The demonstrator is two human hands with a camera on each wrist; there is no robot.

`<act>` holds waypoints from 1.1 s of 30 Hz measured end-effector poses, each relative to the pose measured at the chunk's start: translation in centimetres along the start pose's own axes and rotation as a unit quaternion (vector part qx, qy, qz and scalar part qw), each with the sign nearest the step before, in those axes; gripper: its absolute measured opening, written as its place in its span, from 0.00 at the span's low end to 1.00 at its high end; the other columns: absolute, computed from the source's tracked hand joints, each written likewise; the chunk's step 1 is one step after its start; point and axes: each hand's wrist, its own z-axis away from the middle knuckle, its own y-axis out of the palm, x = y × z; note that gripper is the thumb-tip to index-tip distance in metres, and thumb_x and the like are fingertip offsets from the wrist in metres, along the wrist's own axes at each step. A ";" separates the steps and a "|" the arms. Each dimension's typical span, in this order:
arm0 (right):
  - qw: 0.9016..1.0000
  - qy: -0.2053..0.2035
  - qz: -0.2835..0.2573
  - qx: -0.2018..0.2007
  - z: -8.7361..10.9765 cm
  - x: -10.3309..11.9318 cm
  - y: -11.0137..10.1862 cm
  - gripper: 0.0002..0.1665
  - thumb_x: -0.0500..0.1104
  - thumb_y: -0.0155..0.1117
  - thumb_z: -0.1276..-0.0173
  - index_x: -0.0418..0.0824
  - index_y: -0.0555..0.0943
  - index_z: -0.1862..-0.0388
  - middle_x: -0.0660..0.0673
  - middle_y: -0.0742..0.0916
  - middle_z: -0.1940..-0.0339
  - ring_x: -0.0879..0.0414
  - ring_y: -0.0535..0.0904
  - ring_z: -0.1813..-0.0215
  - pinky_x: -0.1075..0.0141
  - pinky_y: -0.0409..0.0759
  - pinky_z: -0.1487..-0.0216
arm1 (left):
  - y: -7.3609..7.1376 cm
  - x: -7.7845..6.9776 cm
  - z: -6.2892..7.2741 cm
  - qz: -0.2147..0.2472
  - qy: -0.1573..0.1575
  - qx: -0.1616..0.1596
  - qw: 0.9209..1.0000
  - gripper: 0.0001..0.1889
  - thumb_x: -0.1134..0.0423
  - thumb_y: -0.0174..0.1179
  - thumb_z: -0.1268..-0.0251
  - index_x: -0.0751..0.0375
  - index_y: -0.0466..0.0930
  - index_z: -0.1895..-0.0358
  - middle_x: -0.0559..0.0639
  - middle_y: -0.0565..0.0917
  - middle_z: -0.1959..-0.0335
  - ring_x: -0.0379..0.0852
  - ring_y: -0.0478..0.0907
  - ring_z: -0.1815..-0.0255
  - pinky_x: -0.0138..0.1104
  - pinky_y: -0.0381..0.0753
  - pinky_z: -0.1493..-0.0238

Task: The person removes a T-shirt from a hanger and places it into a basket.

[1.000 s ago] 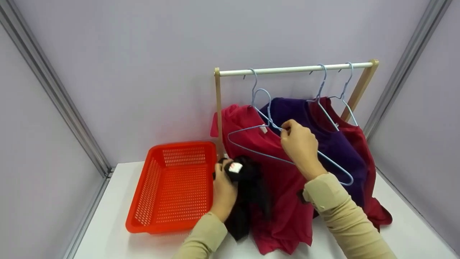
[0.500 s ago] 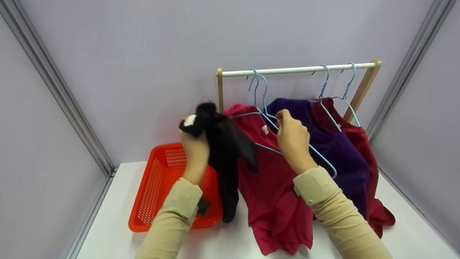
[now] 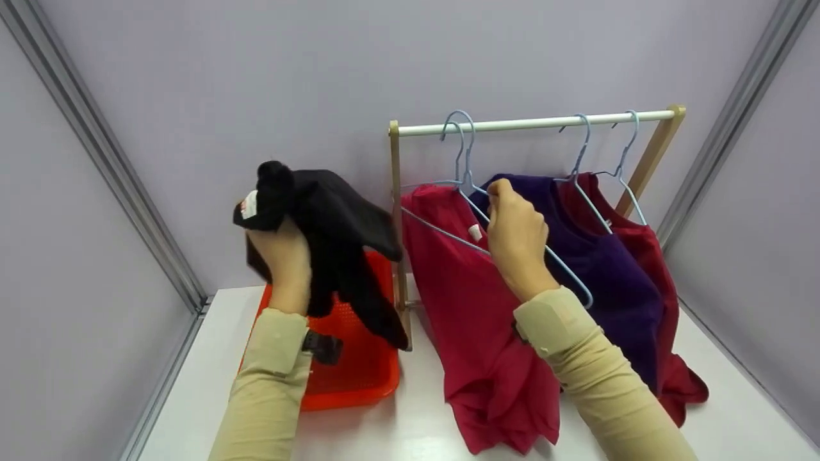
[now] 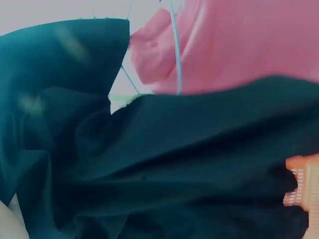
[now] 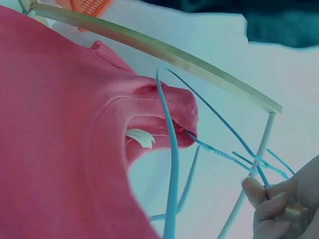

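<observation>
My left hand [image 3: 282,250] grips a black garment [image 3: 343,221] by a bunched end with a white label, raised above the red-orange basket [image 3: 384,384]. Its cloth hangs down to the right and fills much of the left wrist view. Between thumb and fingers of my right hand [image 3: 517,240] is a light blue wire hanger [image 5: 172,164] with nothing on it. In the head view that hanger's hook overlaps the left end of the white rail [image 3: 512,125]. A pink shirt [image 3: 461,307] hangs on another hanger just behind it.
Wooden uprights [image 3: 650,160] carry the rail. Right of the pink shirt hang a purple shirt [image 3: 615,288] and a dark red shirt [image 3: 663,282] on blue hangers. The rack and basket stand on a white table [image 3: 410,429] between pale walls [image 3: 256,83].
My left hand has lifted the black garment away from the pink shirt, up and left over the basket. My right hand has raised the bare hanger so its hook reaches rail height.
</observation>
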 end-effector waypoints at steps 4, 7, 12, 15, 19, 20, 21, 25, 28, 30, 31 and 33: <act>1.000 0.005 -0.023 0.000 -0.4 0.7 0.1 0.15 0.42 0.45 0.25 0.39 0.76 0.48 0.39 0.85 0.53 0.36 0.83 0.54 0.45 0.79 0.56 | -1.3 2.1 -0.6 0.007 0.002 -0.019 1.000 0.13 0.77 0.54 0.40 0.74 0.71 0.51 0.56 0.78 0.57 0.36 0.74 0.56 0.29 0.72 0.44; 0.999 0.009 -0.042 0.004 -0.5 1.1 0.4 0.16 0.40 0.45 0.27 0.37 0.76 0.47 0.38 0.84 0.52 0.37 0.82 0.52 0.46 0.79 0.54 | -2.5 4.2 -0.5 -0.049 0.003 -0.007 0.999 0.16 0.77 0.55 0.41 0.77 0.69 0.49 0.65 0.75 0.50 0.49 0.74 0.48 0.35 0.70 0.38; 0.997 -0.001 -0.070 0.018 -0.5 1.4 1.0 0.20 0.34 0.44 0.30 0.34 0.75 0.43 0.35 0.82 0.50 0.36 0.80 0.49 0.47 0.79 0.50 | -4.4 8.0 0.9 -0.188 0.006 0.057 0.980 0.17 0.74 0.55 0.43 0.80 0.71 0.51 0.74 0.74 0.50 0.66 0.67 0.44 0.49 0.64 0.35; 0.996 -0.012 -0.083 0.025 -0.5 1.6 1.5 0.21 0.31 0.44 0.30 0.32 0.74 0.41 0.33 0.80 0.49 0.36 0.80 0.48 0.48 0.78 0.47 | -5.1 10.1 2.0 -0.237 -0.013 0.107 0.965 0.18 0.71 0.57 0.42 0.78 0.71 0.50 0.75 0.76 0.52 0.68 0.67 0.45 0.53 0.66 0.39; 0.996 -0.019 -0.086 0.033 -0.3 1.8 2.1 0.22 0.29 0.44 0.31 0.30 0.73 0.39 0.32 0.78 0.49 0.35 0.79 0.48 0.48 0.78 0.46 | -6.1 12.1 3.2 -0.292 -0.049 0.174 0.939 0.23 0.67 0.59 0.43 0.77 0.68 0.47 0.80 0.72 0.52 0.70 0.67 0.47 0.56 0.68 0.43; 0.995 -0.020 -0.086 0.036 -0.2 1.9 2.3 0.23 0.29 0.44 0.32 0.30 0.72 0.39 0.31 0.78 0.49 0.34 0.79 0.48 0.48 0.78 0.46 | -6.4 12.4 3.5 -0.304 -0.061 0.192 0.931 0.24 0.67 0.58 0.43 0.77 0.68 0.45 0.80 0.70 0.50 0.71 0.67 0.46 0.56 0.68 0.43; 0.995 -0.020 -0.085 0.039 -0.2 1.9 2.5 0.23 0.29 0.44 0.32 0.30 0.72 0.38 0.31 0.77 0.48 0.34 0.79 0.48 0.48 0.78 0.46 | -6.8 12.7 3.7 -0.317 -0.071 0.209 0.922 0.24 0.67 0.58 0.44 0.77 0.67 0.45 0.80 0.68 0.49 0.71 0.66 0.45 0.56 0.68 0.43; 0.995 -0.027 -0.082 0.049 0.1 2.0 3.2 0.25 0.28 0.42 0.32 0.29 0.71 0.37 0.31 0.77 0.47 0.35 0.79 0.48 0.50 0.78 0.45 | -7.9 13.7 4.4 -0.358 -0.101 0.271 0.888 0.28 0.68 0.59 0.47 0.76 0.65 0.42 0.78 0.64 0.45 0.71 0.66 0.42 0.56 0.68 0.41; 0.995 -0.038 -0.082 0.051 0.2 1.9 3.8 0.26 0.27 0.42 0.34 0.27 0.71 0.37 0.30 0.77 0.49 0.35 0.78 0.48 0.51 0.77 0.44 | -8.5 14.3 4.8 -0.372 -0.101 0.314 0.868 0.30 0.70 0.61 0.51 0.78 0.65 0.41 0.80 0.65 0.45 0.72 0.66 0.42 0.57 0.68 0.40; 0.994 -0.043 -0.089 0.053 0.3 1.8 4.1 0.26 0.26 0.42 0.35 0.26 0.71 0.37 0.29 0.77 0.49 0.36 0.78 0.47 0.52 0.77 0.43 | -8.9 14.4 5.0 -0.378 -0.096 0.344 0.854 0.32 0.72 0.62 0.54 0.79 0.64 0.41 0.82 0.65 0.45 0.73 0.66 0.41 0.57 0.68 0.39; 0.993 -0.047 -0.093 0.054 0.3 1.8 4.3 0.26 0.25 0.43 0.35 0.25 0.71 0.38 0.28 0.77 0.49 0.35 0.78 0.46 0.52 0.76 0.42 | -9.1 14.5 5.0 -0.381 -0.091 0.357 0.848 0.32 0.73 0.62 0.54 0.79 0.64 0.41 0.82 0.65 0.45 0.74 0.66 0.42 0.57 0.68 0.39; 0.991 -0.053 -0.106 0.060 0.5 1.8 4.6 0.27 0.24 0.43 0.37 0.24 0.70 0.37 0.27 0.76 0.49 0.36 0.76 0.44 0.52 0.75 0.39 | -9.5 14.6 5.0 -0.396 -0.083 0.379 0.832 0.33 0.73 0.62 0.55 0.77 0.64 0.40 0.81 0.66 0.45 0.74 0.67 0.42 0.57 0.68 0.39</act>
